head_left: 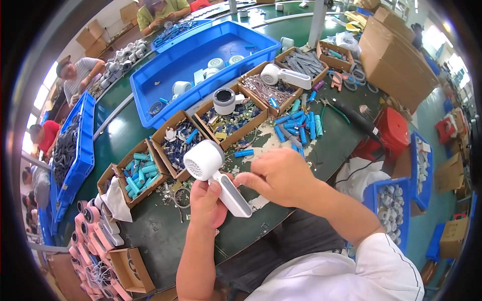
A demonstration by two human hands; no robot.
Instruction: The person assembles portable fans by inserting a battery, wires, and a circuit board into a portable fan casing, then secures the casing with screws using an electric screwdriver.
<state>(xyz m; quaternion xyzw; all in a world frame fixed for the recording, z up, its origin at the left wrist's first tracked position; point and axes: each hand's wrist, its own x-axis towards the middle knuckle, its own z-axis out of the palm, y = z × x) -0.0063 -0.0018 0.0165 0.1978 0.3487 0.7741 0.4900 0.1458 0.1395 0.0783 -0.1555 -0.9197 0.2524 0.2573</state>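
Holding a white handheld appliance (217,176) over the green worktable (165,236), both hands engaged.

We find the left hand (207,203) closed around the lower part of the appliance's handle, with its round grilled head raised toward the cardboard trays. The right hand (278,175) is curled, its fingertips (242,178) pinched at the open side of the handle; whether they grip a small part we cannot tell. We judge the body to be a light, rigid plastic shell, smooth and apt to slip, so it is best taken by the handle rather than the grilled head. Blue cylindrical cells (296,128) lie loose just beyond the hands, and a second white unit (283,76) rests on a tray further off.
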